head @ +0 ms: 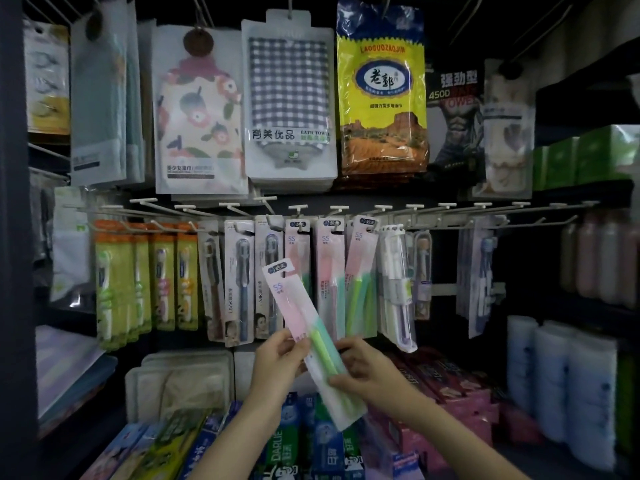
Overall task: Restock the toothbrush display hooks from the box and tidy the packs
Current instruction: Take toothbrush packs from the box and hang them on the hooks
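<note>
**One pack in hand, bare hooks still waiting on the right**

The left hand (pixel 282 355) pinches the pink-and-green toothbrush pack (pixel 310 341) at its left edge, thumb in front and fingers curled behind. The right hand (pixel 362 370) grips the same pack lower down on its right edge, fingers wrapped round the clear lower part. The pack is tilted, its header card up and to the left, and it hangs on nothing: it is held in front of the display, below the hook rail (pixel 346 211).

Just behind it, three hooks carry matching pink packs (pixel 330 271), the rightmost of them hanging askew. To the left hang dark-brush packs (pixel 239 282) and a row of orange-and-green packs (pixel 145 282), all looking well filled. To the right, past a white pack (pixel 394 289), several hooks stand bare.

Judging by this, the restocking is partway along: the pack in hand still has to go on a hook, the crooked one wants straightening, and the right side remains thin. The box is not in view.
</note>
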Motion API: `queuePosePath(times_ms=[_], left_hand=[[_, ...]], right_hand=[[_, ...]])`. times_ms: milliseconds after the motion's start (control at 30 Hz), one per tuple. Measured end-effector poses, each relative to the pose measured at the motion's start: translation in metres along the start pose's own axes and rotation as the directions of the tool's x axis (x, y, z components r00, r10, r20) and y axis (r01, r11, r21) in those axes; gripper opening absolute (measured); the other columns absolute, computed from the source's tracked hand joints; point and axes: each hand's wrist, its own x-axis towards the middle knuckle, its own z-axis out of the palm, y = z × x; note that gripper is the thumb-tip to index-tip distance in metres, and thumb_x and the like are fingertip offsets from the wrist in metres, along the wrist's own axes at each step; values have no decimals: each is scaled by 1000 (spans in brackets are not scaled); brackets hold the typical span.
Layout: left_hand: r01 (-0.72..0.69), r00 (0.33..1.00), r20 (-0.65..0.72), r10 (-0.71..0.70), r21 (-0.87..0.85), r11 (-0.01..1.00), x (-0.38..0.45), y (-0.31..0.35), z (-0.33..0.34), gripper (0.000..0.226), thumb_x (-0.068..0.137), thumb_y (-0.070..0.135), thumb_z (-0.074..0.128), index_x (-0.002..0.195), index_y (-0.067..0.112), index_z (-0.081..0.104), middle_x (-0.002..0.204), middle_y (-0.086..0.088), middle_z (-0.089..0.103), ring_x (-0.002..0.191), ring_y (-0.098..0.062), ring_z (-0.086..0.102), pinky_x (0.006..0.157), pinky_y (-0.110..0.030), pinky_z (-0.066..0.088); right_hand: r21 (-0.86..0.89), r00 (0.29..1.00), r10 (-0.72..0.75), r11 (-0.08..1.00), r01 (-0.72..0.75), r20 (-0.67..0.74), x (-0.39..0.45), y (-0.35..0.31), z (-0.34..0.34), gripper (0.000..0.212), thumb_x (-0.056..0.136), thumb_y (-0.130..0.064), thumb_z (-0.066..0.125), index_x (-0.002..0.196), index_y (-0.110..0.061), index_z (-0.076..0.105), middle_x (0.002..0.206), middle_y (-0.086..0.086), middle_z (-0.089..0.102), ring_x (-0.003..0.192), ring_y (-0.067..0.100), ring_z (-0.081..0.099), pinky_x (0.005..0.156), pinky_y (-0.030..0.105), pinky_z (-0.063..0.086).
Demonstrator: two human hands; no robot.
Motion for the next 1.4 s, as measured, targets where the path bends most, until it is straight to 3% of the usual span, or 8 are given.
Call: queuePosePath(times_ms=[233,400,633,767,967,1133,1300,1400], left_hand=[[-89,993,91,72,202,975,-6,1,2,19,90,3,54,94,21,57,97,-1,65,89,-15,64,75,-24,55],[-15,1000,3,15,233,972,-8,-11,-14,17,93,2,47,99,13,58,95,-4,66,82,-16,64,67,-22,51],[12,1000,-17,-8,253,967,-13,-17,-21,16,93,1,46,98,11,58,92,-8,66,79,-18,64,61,-19,47],[2,1000,26,-10,310,951,-18,-20,-25,20,92,-3,44,98,11,58,91,-7,66,79,-17,63,63,-19,50],[31,999,-1,-32,297,954,-22,-23,-33,23,93,-5,42,90,13,57,89,-12,64,72,-18,61,58,-20,47],[30,999,11,-36,313,949,-26,-24,-37,24,94,-4,42,92,14,58,90,-11,65,73,-17,62,58,-18,46],[38,999,-3,-39,305,951,-34,-26,-42,25,93,-4,42,89,15,58,88,-10,65,73,-16,61,60,-20,48],[-13,1000,14,9,324,946,-41,-32,-41,26,93,-5,43,88,16,58,86,-9,66,70,-14,62,59,-18,47]], right_hand=[[82,899,35,997,1,-436,6,-5,-31,49,88,-3,59,130,-21,42,129,4,52,98,15,59,65,18,53],[-15,839,35,999,-52,-543,9,0,-60,49,90,-5,57,134,-19,43,126,9,55,82,11,54,50,9,41],[-164,809,-23,982,-92,-588,11,1,-73,48,88,-3,57,132,-18,47,119,8,58,81,16,54,62,21,40],[-313,693,-123,937,-156,-711,9,3,-79,49,87,0,55,132,-16,47,116,10,58,82,20,53,65,29,40],[-197,764,-84,979,-57,-640,6,-4,-57,49,90,-7,56,135,-22,43,126,14,45,92,19,48,78,26,37],[-222,762,-54,968,-120,-645,26,-20,-30,43,96,-11,47,138,-15,39,135,13,38,70,9,49,74,24,37],[-272,779,48,922,-275,-625,49,-30,-24,37,93,-10,50,130,-11,45,142,16,24,122,35,42,101,42,39],[-346,772,19,887,-307,-636,28,-16,-21,34,88,-10,53,122,-12,50,132,12,32,124,33,30,100,45,31]])
